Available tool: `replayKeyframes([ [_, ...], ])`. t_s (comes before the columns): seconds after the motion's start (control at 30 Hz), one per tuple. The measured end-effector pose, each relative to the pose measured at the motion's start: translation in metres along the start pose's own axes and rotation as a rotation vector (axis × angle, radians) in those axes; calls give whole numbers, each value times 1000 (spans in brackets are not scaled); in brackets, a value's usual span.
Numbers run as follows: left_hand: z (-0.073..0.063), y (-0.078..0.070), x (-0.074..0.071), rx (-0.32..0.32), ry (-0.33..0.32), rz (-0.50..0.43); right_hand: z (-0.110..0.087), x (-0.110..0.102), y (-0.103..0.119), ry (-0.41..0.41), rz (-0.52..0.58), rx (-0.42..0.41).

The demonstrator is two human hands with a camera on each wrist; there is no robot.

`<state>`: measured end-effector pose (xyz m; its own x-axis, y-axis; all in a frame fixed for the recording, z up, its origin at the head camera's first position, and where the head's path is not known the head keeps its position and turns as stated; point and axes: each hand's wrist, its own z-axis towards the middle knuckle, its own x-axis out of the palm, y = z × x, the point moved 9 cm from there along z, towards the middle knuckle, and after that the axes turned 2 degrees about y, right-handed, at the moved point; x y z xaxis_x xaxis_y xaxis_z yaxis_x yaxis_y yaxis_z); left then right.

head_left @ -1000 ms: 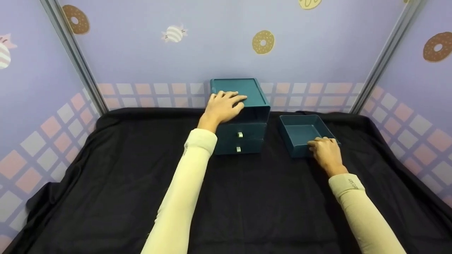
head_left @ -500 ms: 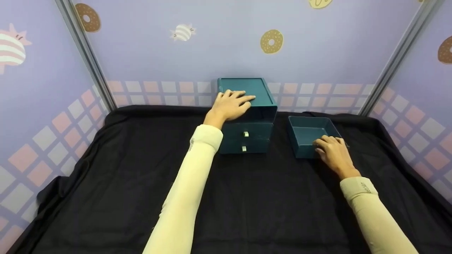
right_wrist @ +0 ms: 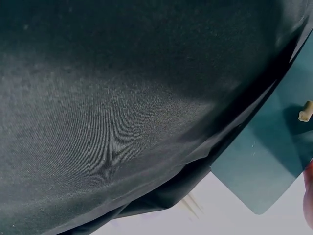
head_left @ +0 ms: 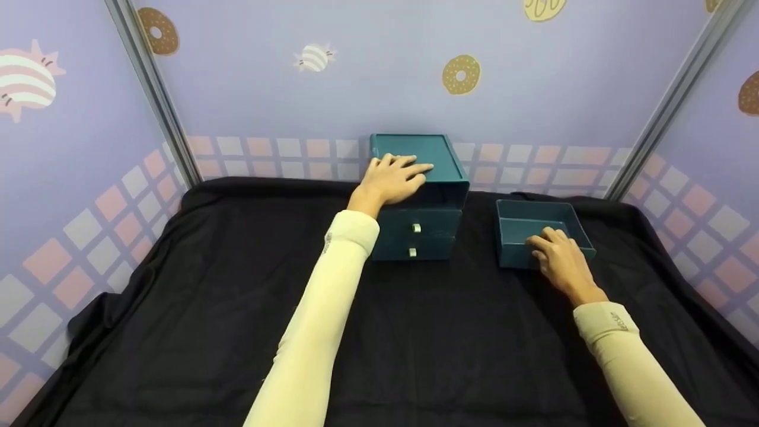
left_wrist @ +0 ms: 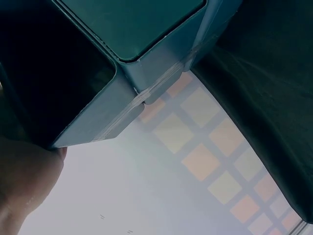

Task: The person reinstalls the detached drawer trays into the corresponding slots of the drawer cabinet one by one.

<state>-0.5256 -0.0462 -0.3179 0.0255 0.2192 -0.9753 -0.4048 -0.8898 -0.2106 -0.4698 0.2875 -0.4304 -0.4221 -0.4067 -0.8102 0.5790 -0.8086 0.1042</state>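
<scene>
A teal drawer cabinet [head_left: 415,234] stands against the back wall. Its top slot is a dark opening, and two drawers with pale knobs sit below. Fingers spread, my left hand [head_left: 391,179] rests on the top front edge; the left wrist view shows the thumb side [left_wrist: 32,176] by the opening's rim. To the right, a loose teal drawer [head_left: 528,213] lies on the black cloth, its inside bare where visible. My right hand [head_left: 560,258] grips its front wall, fingers over the rim. In the right wrist view the drawer front [right_wrist: 261,169] shows a brass-coloured knob [right_wrist: 306,111].
Black cloth [head_left: 403,338] covers the table and is bunched along its sides and back. Lilac walls [head_left: 379,71] with printed sweets and tiles enclose the back, left and right, with grey metal posts [head_left: 157,95] at the corners.
The loose drawer has turned, its far end swinging right while its front stays near my right hand. My left hand has stayed on the cabinet. The head view has shifted slightly.
</scene>
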Motion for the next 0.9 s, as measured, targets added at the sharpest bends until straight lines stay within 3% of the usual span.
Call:
replayKeyframes([
  [0.3,-1,-3,4,-4,36,-10,-9,-6,5,2,11,-46],
  [0.57,-1,-2,2,-2,46,-12,-15,-10,12,24,-1,-12],
  [0.9,-1,-1,0,-4,49,2,-17,-28,37,-59,13,-96],
])
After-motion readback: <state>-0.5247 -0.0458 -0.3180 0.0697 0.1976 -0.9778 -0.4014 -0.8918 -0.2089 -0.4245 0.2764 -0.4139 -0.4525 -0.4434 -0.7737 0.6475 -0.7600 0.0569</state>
